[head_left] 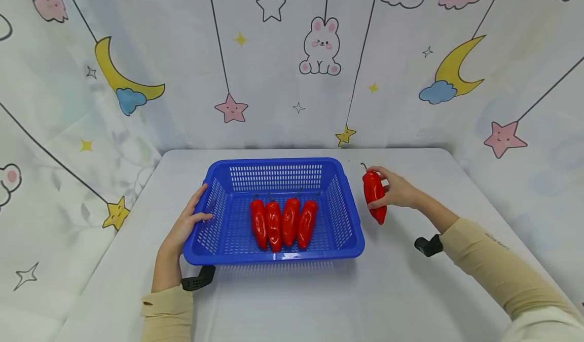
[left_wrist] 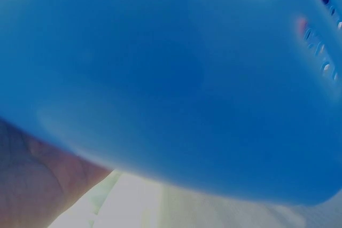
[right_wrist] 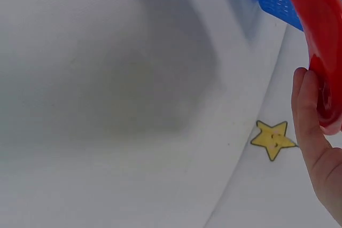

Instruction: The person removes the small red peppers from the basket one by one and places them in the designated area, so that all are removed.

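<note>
A blue plastic basket with slotted walls stands on the white table. Inside it, several glossy red peppers lie side by side, their dark stems toward the far wall. My left hand grips the basket's left rim, thumb over the edge; in the left wrist view the blurred blue wall covers most of the picture. To the right of the basket, my right hand holds another red pepper between thumb and fingers, stem up and tip down. The right wrist view shows this pepper close up, fingers along its side.
The white table extends around the basket, its far edge meeting a cloth backdrop printed with stars, moons and a rabbit. Dark wrist-worn devices sit below both hands.
</note>
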Demonstrator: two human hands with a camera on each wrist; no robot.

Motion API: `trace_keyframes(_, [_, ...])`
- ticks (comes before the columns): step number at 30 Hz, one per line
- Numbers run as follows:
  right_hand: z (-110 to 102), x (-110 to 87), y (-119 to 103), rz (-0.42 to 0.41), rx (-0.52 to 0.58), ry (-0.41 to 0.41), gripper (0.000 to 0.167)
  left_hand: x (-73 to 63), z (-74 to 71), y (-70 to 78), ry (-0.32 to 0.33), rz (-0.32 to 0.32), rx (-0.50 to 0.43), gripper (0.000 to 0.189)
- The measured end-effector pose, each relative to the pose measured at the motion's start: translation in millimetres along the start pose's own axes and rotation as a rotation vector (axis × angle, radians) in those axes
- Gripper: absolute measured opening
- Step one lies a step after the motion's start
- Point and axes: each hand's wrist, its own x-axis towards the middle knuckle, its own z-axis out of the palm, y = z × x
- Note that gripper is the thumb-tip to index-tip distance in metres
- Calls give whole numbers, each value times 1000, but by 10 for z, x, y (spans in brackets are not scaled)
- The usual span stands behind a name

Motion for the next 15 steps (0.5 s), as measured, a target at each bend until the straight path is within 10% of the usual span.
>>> trace_keyframes(15, [162,120,306,48,21,-36,95,-2,4,16,9,-16,6,72])
